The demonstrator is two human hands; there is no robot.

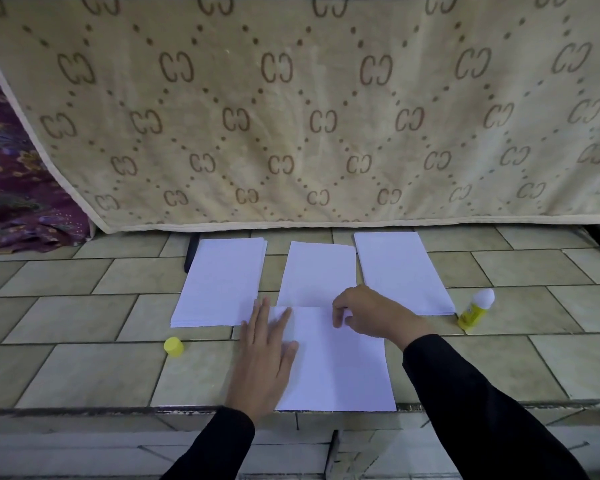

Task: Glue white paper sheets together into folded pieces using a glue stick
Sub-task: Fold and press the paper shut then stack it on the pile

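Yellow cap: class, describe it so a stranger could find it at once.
Start at the tiled floor below the hanging beige blanket. Find the left stack of white paper; just off its near left corner sits the yellow cap. It is small, round and alone, far from the uncapped glue stick.

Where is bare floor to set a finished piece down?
Bare tiles lie left of the cap and left stack, and right of the glue stick. Crowded middle: centre paper, right stack, near sheet under left hand and right hand.
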